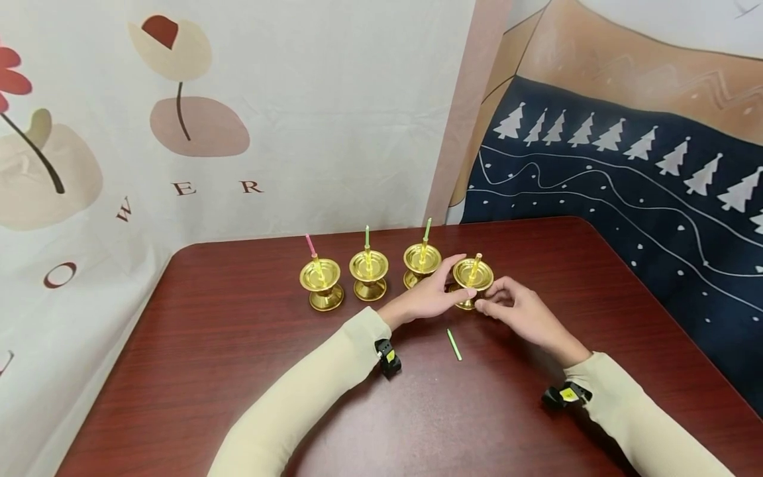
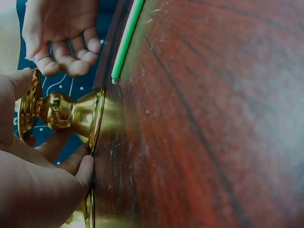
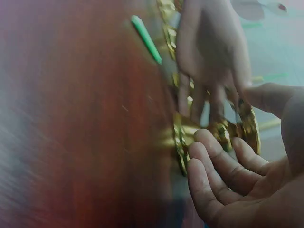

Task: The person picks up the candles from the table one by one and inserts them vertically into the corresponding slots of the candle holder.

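At the right end of a row stands a gold candle holder with a shallow dish, a narrow stem and a flared base. A short upright piece with a pale tip rises from its dish. My left hand holds this holder from the left, thumb in front and fingers behind. On its right side is my right hand, fingers loosely bent close to the dish and stem; in the left wrist view a gap shows between them and the holder. A thin green candle lies on the table in front.
Left of my hands stand a gold holder with a green candle, another with a green candle, and one with a pink candle. The dark red wooden table meets a printed cloth at its back edge.
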Available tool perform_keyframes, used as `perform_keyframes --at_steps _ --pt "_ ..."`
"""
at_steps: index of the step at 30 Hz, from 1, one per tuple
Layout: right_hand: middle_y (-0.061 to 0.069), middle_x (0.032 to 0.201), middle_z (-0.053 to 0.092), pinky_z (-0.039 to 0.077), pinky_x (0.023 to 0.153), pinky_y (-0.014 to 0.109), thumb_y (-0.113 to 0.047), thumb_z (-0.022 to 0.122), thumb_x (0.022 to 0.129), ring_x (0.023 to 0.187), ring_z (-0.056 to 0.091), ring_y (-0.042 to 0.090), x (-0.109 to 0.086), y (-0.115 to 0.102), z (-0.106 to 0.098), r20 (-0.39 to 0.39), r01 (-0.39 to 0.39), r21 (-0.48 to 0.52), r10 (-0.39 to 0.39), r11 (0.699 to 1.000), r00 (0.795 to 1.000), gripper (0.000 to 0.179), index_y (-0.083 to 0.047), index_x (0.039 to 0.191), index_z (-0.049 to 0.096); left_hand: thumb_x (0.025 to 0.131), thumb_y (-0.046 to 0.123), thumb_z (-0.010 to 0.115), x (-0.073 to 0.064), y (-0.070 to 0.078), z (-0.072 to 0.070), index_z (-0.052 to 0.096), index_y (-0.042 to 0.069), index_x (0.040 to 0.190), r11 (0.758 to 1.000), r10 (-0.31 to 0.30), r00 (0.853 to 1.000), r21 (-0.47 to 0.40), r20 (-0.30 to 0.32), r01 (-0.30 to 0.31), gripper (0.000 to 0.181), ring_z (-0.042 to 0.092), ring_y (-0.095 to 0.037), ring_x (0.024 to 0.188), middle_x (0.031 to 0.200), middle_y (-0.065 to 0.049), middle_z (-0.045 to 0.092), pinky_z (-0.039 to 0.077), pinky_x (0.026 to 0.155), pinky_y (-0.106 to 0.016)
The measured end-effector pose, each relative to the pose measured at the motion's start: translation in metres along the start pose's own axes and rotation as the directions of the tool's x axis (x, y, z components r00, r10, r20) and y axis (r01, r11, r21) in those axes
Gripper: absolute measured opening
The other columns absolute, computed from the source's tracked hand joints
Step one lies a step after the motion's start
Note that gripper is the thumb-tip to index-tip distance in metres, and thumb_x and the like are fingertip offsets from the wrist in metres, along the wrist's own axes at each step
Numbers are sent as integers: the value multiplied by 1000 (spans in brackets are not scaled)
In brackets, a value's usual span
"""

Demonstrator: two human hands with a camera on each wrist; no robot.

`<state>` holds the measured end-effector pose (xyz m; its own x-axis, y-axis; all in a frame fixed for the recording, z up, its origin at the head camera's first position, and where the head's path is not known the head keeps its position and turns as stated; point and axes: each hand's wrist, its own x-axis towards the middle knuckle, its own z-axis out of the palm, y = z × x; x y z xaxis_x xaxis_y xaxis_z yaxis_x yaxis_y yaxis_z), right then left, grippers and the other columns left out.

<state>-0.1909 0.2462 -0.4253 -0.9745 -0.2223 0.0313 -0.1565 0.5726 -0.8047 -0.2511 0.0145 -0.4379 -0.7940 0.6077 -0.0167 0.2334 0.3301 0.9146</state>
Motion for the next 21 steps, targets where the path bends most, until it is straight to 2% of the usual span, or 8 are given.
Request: perform_keyframes --at_steps 4,10,15,21 --pt "-3 94 74 55 78 27 -26 87 94 87 70 14 -8 1 11 61 113 -91 -108 989 992 25 -9 106 74 112 32 67 0 0 0 21 17 175 1000 9 1000 -4 7 -9 80 43 -23 156 168 -18 47 36 125 -39" --pt "-10 86 68 53 71 28 -29 99 81 77 62 7 -16 0 29 130 293 -165 -273 942 953 31 -15 97 76 112 31 67 -1 1 0 20 16 176 1000 7 1000 -12 11 -7 80 41 -25 158 170 -17 43 35 126 -41" --pt "-11 87 65 51 72 29 -29 103 76 79 60 8 -19 -2 38 142 347 -200 -323 916 936 36 -17 96 76 113 32 66 -1 1 0 19 17 176 1000 -4 1000 -22 19 5 80 39 -24 158 171 -17 42 34 127 -41" --pt "-11 88 66 53 74 31 -21 103 76 83 62 8 -19 -2 40 163 403 -207 -375 891 913 32 -18 95 78 113 33 65 -1 1 -1 18 18 176 1000 -9 1000 -27 30 10 81 38 -24 159 172 -17 40 33 127 -41"
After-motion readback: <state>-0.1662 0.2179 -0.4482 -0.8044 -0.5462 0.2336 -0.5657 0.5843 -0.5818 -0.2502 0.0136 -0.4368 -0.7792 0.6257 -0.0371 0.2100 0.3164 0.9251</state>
